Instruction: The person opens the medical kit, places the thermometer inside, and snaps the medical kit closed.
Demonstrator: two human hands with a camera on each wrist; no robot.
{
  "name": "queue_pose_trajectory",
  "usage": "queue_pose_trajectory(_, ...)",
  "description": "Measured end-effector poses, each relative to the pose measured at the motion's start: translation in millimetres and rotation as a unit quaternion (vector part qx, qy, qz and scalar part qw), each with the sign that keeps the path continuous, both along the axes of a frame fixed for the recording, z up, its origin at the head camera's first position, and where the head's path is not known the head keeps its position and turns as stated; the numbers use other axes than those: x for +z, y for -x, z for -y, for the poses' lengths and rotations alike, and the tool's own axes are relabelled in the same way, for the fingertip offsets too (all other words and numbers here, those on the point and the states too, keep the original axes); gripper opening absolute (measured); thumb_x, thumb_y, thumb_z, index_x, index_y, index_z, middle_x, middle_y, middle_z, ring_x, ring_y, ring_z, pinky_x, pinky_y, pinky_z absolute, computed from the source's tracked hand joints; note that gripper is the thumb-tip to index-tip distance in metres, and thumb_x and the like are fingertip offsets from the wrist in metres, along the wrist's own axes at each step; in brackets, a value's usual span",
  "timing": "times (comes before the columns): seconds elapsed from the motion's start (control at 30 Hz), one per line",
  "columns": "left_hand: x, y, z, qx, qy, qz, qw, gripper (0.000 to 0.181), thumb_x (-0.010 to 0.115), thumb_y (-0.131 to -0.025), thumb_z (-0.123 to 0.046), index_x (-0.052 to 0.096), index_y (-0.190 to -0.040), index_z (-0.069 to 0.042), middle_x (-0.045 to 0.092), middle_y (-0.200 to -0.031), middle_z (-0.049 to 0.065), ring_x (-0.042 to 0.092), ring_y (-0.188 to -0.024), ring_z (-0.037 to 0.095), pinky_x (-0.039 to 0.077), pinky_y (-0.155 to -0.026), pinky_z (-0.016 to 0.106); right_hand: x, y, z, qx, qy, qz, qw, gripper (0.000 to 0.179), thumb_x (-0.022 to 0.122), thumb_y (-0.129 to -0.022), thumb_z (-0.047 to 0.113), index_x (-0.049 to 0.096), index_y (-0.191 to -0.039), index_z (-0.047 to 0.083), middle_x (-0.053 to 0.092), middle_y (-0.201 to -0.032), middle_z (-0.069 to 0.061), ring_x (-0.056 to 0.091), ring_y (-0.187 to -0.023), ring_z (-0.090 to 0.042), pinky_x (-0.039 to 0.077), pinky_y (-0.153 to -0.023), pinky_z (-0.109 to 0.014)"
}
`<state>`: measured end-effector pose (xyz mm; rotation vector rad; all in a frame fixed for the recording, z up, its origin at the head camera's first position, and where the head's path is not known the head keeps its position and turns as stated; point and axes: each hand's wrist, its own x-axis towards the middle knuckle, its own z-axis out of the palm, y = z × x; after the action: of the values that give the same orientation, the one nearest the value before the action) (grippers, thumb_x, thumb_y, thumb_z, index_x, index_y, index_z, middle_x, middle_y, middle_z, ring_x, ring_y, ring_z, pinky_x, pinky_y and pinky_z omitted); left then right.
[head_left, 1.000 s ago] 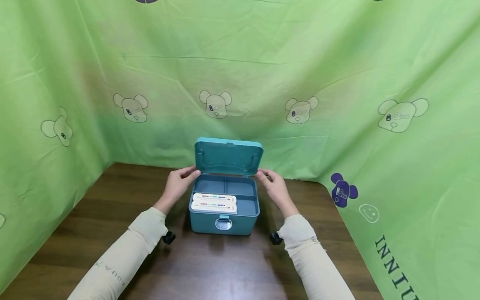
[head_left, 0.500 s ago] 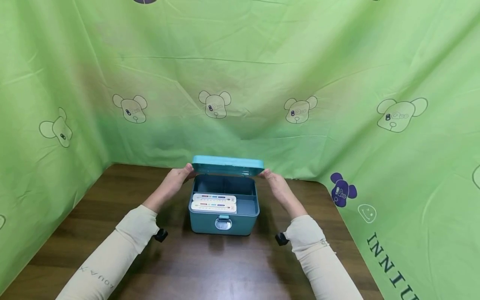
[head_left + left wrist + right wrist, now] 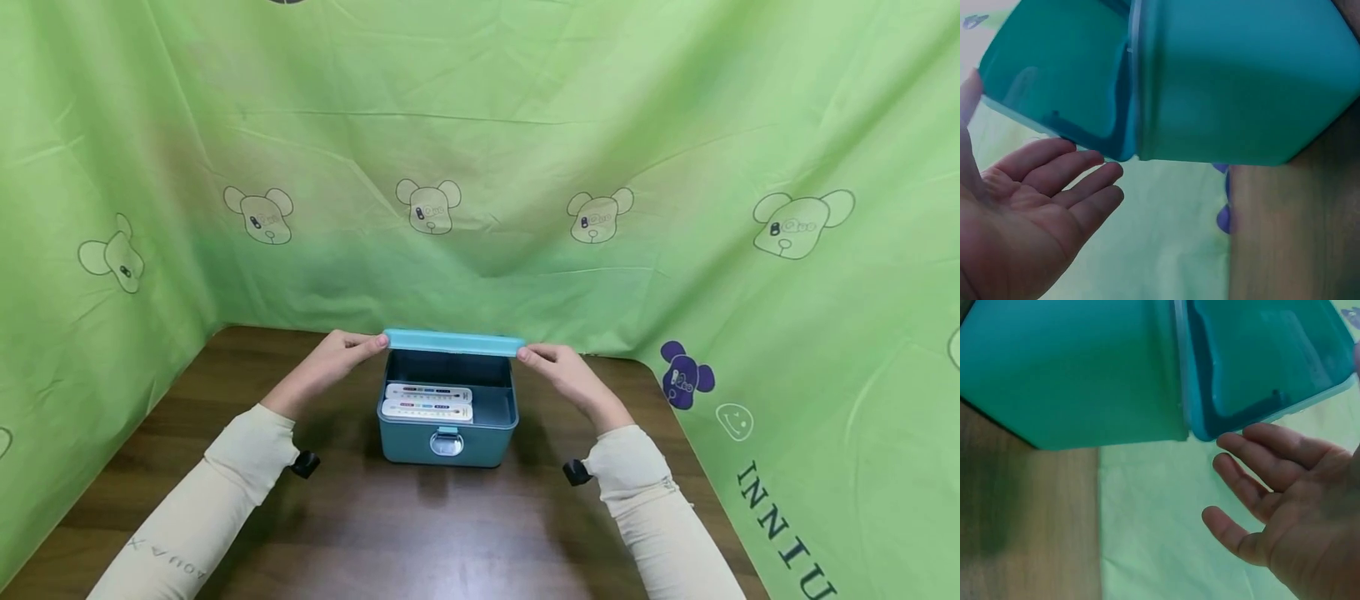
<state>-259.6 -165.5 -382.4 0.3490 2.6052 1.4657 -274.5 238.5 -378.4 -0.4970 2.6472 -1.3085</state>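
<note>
A teal lidded storage box point(image 3: 487, 452) stands on the table with its hinged lid point(image 3: 453, 342) tilted partway up at the back. At the lid's left end, my left hand point(image 3: 330, 362) holds the edge between thumb and fingers. My right hand point(image 3: 572, 379) does likewise at the right end. Each wrist view shows the underside of the lid, the fingers of the left hand point(image 3: 1029, 219) and right hand point(image 3: 1297, 506) lying along its side edge. Inside the box, two slim white cases point(image 3: 427, 411) with coloured print lie side by side at the front left.
A silvery latch point(image 3: 447, 444) hangs on the box's front. The brown wooden table point(image 3: 420, 542) meets a green cloth point(image 3: 487, 150) with bear prints behind and on both sides. Small black devices sit under both cuffs.
The lid has swung forward and down from nearly upright, both hands moving with it. Both forearms have spread outward. The box and white cases have stayed put.
</note>
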Motion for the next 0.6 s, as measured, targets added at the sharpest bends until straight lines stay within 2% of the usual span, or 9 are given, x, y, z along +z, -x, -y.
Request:
queue_pose_trajectory(0.17,7.4,-5.4,-0.1,0.000,0.003,0.002,1.0000,0.069,0.063,-0.094,-0.065,0.067,-0.137,-0.011,0.064,-0.141,0.010,0.051,-0.140,0.032,0.040,-0.115,0.058,7.3,-9.4,3,-0.030,0.001,0.013,0.9995,0.071,0.065,-0.096,0.056,0.060,-0.141,0.003,0.061,-0.142,-0.018,0.053,-0.135,-0.035,0.043,-0.113,-0.055)
queue_pose_trajectory(0.3,2.3,-14.1,-1.2,0.003,-0.016,0.004,0.9999,0.067,0.068,-0.092,-0.060,0.066,-0.138,-0.011,0.065,-0.139,0.009,0.053,-0.138,0.032,0.041,-0.114,0.058,5.4,-22.3,11,-0.050,0.020,0.012,0.9984,0.068,0.071,-0.093,0.055,0.063,-0.138,0.004,0.066,-0.136,-0.014,0.060,-0.129,-0.031,0.048,-0.108,-0.051)
queue_pose_trajectory(0.43,-5.9,-26.3,-5.2,0.018,-0.029,-0.004,0.9994,0.068,0.072,-0.090,-0.058,0.063,-0.140,-0.013,0.066,-0.137,0.009,0.056,-0.136,0.031,0.042,-0.113,0.058,0.6,-35.1,16,-0.082,0.017,-0.014,0.9964,0.062,0.077,-0.089,0.051,0.069,-0.131,0.007,0.072,-0.125,-0.011,0.069,-0.104,-0.024,0.057,-0.086,-0.039)
queue_pose_trajectory(0.5,-8.7,-32.9,-7.3,0.022,-0.030,-0.012,0.9992,0.067,0.073,-0.090,-0.057,0.063,-0.141,-0.013,0.067,-0.135,0.009,0.057,-0.135,0.030,0.044,-0.112,0.057,-1.5,-42.0,18,-0.104,0.016,-0.020,0.9942,0.062,0.079,-0.087,0.051,0.070,-0.130,0.007,0.072,-0.122,-0.011,0.067,-0.090,-0.021,0.055,-0.073,-0.033)
queue_pose_trajectory(0.6,-12.2,-43.1,-10.4,0.031,-0.025,-0.022,0.9990,0.065,0.074,-0.090,-0.054,0.063,-0.140,-0.014,0.067,-0.134,0.008,0.059,-0.133,0.028,0.047,-0.109,0.054,-6.0,-53.8,22,-0.137,0.026,-0.016,0.9902,0.063,0.082,-0.085,0.050,0.070,-0.130,0.008,0.072,-0.120,-0.013,0.063,-0.079,-0.023,0.052,-0.066,-0.031)
